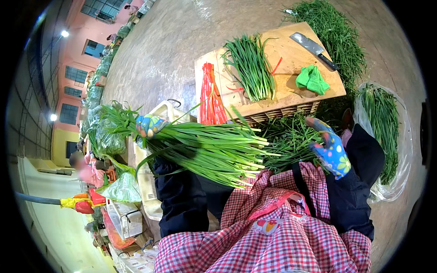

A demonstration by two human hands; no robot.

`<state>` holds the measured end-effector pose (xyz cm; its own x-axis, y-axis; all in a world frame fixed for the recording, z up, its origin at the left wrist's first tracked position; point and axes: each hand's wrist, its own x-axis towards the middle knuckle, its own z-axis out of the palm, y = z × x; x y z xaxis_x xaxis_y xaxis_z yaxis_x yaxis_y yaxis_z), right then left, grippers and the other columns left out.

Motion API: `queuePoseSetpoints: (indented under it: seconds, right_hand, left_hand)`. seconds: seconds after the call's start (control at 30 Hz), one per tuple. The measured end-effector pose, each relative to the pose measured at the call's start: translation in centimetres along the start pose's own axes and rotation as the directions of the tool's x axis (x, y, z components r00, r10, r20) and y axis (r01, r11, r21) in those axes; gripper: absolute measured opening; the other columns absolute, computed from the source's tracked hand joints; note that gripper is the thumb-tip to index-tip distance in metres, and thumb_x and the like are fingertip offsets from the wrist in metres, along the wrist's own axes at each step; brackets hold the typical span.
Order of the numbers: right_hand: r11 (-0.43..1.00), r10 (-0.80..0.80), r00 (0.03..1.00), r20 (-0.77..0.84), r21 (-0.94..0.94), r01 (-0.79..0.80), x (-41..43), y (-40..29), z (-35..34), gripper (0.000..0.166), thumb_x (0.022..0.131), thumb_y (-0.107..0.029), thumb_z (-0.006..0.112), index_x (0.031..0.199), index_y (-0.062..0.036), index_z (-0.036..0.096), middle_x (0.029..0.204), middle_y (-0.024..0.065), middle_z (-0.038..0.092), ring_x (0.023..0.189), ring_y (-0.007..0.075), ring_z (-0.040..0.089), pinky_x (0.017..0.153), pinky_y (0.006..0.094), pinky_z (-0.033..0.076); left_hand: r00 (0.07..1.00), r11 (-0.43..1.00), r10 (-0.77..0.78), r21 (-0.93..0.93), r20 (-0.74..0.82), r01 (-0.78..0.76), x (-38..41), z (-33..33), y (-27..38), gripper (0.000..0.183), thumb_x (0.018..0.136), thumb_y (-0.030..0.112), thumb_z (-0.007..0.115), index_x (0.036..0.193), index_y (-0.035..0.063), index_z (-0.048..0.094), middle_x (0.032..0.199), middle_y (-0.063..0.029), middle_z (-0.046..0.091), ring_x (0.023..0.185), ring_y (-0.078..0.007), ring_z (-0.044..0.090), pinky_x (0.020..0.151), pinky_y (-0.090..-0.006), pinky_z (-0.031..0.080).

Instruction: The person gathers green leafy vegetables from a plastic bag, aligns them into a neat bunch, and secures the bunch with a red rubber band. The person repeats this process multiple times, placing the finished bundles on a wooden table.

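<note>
My left hand (150,126), in a blue floral glove, grips a bundle of garlic chives (208,150) near its leafy end. The pale cut ends fan out to the right above my lap. My right hand (330,150), gloved in the same pattern, is raised with thumb and fingers apart and holds nothing. Loose chive leaves (290,141) lie below and beside it. Ahead, a wooden board (286,51) bears another chive bundle (251,68), a bunch of red ties (211,99), a green cloth (311,80) and a cleaver (314,49).
A plastic crate (172,111) stands left of the board. Heaped greens (331,34) lie on the floor beyond it. On the right is a clear plastic bag (404,146) with chives (380,129). A person (90,170) sits at the left among bags and crates.
</note>
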<state>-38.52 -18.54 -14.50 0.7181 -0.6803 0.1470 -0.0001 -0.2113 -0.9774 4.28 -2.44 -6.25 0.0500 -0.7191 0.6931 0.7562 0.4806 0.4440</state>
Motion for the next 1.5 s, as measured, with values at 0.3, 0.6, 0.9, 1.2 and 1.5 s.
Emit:
queuePoseSetpoints:
  seconds: [0.3,0.6,0.9,1.2,1.5]
  right_hand:
    - [0.912,0.021,0.988,0.151,0.402,-0.081,4.1,-1.5,7.6,0.025,0.071,-0.006,0.071,0.094,0.0003,0.062,0.094,0.0068,0.063,0.090,0.0131,0.056,0.078,0.0266,0.045]
    - [0.439,-0.089,0.990,-0.106,0.888,0.134,1.0,2.4,5.3,0.022,0.080,-0.017,0.060,0.094,-0.0005,0.054,0.102,0.0170,0.059,0.104,0.0306,0.053,0.090,0.0350,0.041]
    - [0.890,-0.128,0.971,0.203,0.456,0.022,9.0,-0.8,7.5,0.065,0.082,-0.025,0.062,0.135,-0.0020,0.034,0.136,0.0132,0.038,0.127,0.0219,0.034,0.102,0.0350,0.031]
    - [0.362,-0.334,0.843,0.421,0.883,-0.298,6.7,10.3,19.7,0.043,0.090,-0.019,0.051,0.131,-0.0111,0.040,0.129,0.0079,0.043,0.119,0.0209,0.042,0.100,0.0348,0.033]
    - [0.506,0.168,0.548,0.819,0.406,-0.761,0.3,1.8,9.8,0.032,0.087,-0.030,0.057,0.104,-0.0022,0.061,0.071,-0.0010,0.054,0.053,0.0078,0.045,0.051,0.0238,0.043]
  left_hand:
    - [0.846,0.657,0.493,-0.551,-0.202,-0.515,4.9,5.3,-8.6,0.018,0.091,0.017,0.042,0.075,0.0143,0.051,0.067,0.0039,0.055,0.055,-0.0077,0.049,0.063,-0.0240,0.039]
    - [0.986,0.997,0.057,0.035,0.157,-0.064,1.2,0.3,0.6,0.026,0.090,0.029,0.043,0.094,0.0055,0.054,0.088,-0.0110,0.062,0.066,-0.0177,0.060,0.053,-0.0307,0.045]
    - [0.797,0.904,0.141,0.405,-0.587,0.138,-3.8,0.6,4.1,0.034,0.091,0.033,0.041,0.100,0.0034,0.054,0.093,-0.0136,0.062,0.072,-0.0229,0.061,0.060,-0.0360,0.048]
    - [0.445,0.812,0.286,0.461,-0.849,0.359,-7.3,-0.1,1.6,0.042,0.091,0.038,0.038,0.105,0.0013,0.054,0.097,-0.0163,0.061,0.078,-0.0282,0.061,0.067,-0.0412,0.051]
    - [0.399,0.826,0.320,0.459,-0.860,0.328,-8.4,-0.9,1.8,0.049,0.091,0.039,0.034,0.112,-0.0020,0.052,0.104,-0.0207,0.059,0.088,-0.0349,0.060,0.076,-0.0478,0.052]
